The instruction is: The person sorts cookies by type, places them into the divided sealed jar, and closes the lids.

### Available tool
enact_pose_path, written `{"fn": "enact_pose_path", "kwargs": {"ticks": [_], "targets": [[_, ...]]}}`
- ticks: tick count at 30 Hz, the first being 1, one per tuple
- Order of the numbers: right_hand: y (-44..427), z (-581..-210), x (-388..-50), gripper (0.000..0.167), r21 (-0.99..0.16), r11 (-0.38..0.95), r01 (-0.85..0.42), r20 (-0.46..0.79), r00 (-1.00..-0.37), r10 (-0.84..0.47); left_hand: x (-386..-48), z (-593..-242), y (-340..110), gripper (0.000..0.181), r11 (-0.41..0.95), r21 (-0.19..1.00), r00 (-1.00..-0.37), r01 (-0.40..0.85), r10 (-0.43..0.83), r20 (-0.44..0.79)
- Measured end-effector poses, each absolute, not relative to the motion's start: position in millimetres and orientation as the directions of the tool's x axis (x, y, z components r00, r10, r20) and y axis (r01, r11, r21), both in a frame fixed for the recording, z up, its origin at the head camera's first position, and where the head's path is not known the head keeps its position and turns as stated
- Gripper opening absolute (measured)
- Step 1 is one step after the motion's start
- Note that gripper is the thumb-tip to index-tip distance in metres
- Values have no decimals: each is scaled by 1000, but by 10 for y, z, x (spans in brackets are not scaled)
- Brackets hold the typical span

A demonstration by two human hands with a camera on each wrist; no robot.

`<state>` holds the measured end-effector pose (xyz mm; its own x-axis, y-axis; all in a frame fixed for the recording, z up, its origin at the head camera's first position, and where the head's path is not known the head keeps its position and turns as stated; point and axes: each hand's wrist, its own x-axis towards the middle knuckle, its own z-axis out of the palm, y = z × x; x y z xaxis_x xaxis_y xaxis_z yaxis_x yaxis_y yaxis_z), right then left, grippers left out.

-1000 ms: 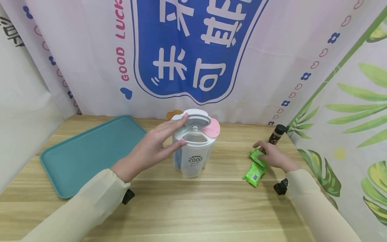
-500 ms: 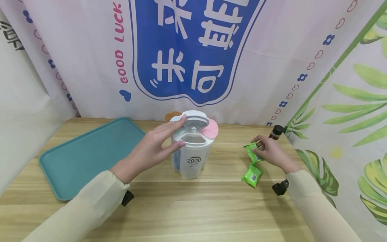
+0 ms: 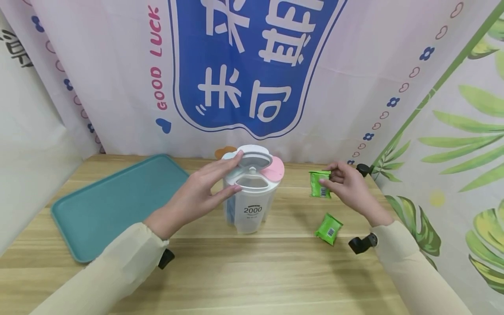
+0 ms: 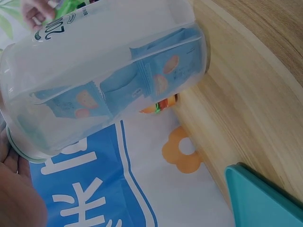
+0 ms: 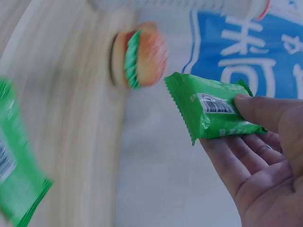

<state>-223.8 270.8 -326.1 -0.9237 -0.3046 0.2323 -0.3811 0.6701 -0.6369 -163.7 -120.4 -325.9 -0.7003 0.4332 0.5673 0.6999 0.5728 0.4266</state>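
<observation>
My left hand (image 3: 201,188) reaches to a clear storage container (image 3: 250,214) marked 2000, its straight fingers touching the raised white lid (image 3: 253,151) and its thumb at the rim. Below the lid is an uncovered opening. Blue packets (image 4: 175,64) lie inside the container in the left wrist view. My right hand (image 3: 348,186) pinches a green wrapped snack packet (image 3: 316,183) between thumb and fingers, above the table. A second green packet (image 3: 329,228) lies on the table below it, also seen blurred as a green packet (image 5: 14,156) in the right wrist view.
A teal tray (image 3: 122,205) lies at the left of the wooden table (image 3: 244,280). At the back right, a black-capped bottle (image 3: 363,169) stands mostly hidden behind my right hand. The right wrist view shows a toy burger (image 5: 142,56) near the printed cloth backdrop.
My right hand has picked one green packet off the other and carried it up and left, towards the container. The left hand and the raised lid have stayed in place.
</observation>
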Motion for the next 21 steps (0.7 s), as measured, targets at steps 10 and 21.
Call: {"fn": "enact_pose_path", "kwargs": {"ticks": [10,21], "targets": [[2382,-2980,-2064,26,-645,499,-579,514,-812,-278,-1646,-3265,-1205,77,583,410,-697,701,438,568],[2060,-2657,-1920,18,-712,268,-649,598,-760,-255,-1640,-3252,-1209,78,587,402,-693,703,436,574]]}}
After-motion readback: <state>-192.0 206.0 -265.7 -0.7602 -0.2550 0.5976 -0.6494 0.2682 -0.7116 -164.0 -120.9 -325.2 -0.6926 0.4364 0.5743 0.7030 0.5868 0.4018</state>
